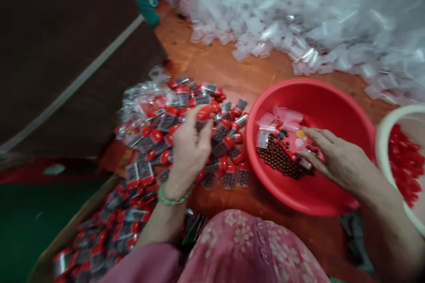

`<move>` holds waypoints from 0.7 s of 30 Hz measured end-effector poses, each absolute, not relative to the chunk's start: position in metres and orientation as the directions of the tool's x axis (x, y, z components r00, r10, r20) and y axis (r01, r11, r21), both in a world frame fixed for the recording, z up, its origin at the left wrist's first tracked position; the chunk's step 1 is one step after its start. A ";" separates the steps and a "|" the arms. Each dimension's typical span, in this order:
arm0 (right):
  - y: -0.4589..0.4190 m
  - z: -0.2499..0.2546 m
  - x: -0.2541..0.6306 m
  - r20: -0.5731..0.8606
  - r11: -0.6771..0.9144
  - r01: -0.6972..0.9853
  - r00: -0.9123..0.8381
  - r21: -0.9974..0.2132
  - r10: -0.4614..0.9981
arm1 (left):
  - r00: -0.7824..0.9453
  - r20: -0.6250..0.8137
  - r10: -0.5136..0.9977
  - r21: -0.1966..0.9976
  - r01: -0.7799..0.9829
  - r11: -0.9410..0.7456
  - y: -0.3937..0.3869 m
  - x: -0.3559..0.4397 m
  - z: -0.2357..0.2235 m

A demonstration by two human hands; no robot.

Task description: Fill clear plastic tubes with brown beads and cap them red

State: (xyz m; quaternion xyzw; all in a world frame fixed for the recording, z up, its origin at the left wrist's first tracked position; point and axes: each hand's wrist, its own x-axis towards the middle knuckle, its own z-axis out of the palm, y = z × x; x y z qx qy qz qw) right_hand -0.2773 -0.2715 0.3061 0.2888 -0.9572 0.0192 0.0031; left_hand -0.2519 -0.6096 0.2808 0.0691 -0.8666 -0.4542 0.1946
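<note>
Left hand (190,152): fingers (191,117) clenched on red-capped packet (205,112), long axis across fingertips. Right hand (338,159): fingers released, resting on beads (279,159) inside red basin (332,95).

What seems an orange-brown floor (212,53) spreads beside a dark brown board (56,53) crossed by a pale strip (71,82), with a green mat (33,230) at lower left.

Worn on your head, your single camera looks forward and down from just above your pink floral top (245,247), close over the orange tabletop (212,57), with the red plastic basin (332,106) right of frame centre.
</note>
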 end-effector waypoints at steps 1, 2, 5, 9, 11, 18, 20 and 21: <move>-0.259 0.303 -0.285 -0.087 0.860 -0.509 -0.856 -0.021 -0.509 | -0.879 0.345 -0.328 0.729 0.030 0.684 -0.623 -0.256 0.271; -0.249 0.301 -0.293 -0.183 0.881 -0.473 -0.864 -0.018 -0.468 | -0.854 0.408 -0.323 0.649 0.023 0.760 -0.635 -0.261 0.262; -0.234 0.298 -0.323 -0.346 0.914 -0.404 -0.852 -0.046 -0.394 | -0.868 0.433 -0.243 0.550 0.041 0.834 -0.655 -0.269 0.240; -0.260 0.295 -0.363 -0.401 0.903 -0.427 -0.819 -0.050 -0.410 | -0.892 0.399 -0.213 0.554 0.049 0.831 -0.648 -0.270 0.234; -0.279 0.291 -0.380 -0.413 0.893 -0.451 -0.816 0.015 -0.405 | -0.868 0.452 -0.206 0.559 0.096 0.824 -0.635 -0.270 0.240; -0.286 0.262 -0.411 -0.489 0.908 -0.391 -0.828 0.150 -0.276 | -0.855 0.517 -0.043 0.612 0.334 0.717 -0.570 -0.268 0.275; -0.278 0.256 -0.412 -0.505 0.906 -0.403 -0.813 0.126 -0.292 | -0.849 0.528 -0.001 0.638 0.396 0.660 -0.555 -0.269 0.280; -0.274 0.255 -0.412 -0.507 0.904 -0.413 -0.807 0.113 -0.305 | -0.848 0.530 0.017 0.651 0.420 0.632 -0.549 -0.270 0.282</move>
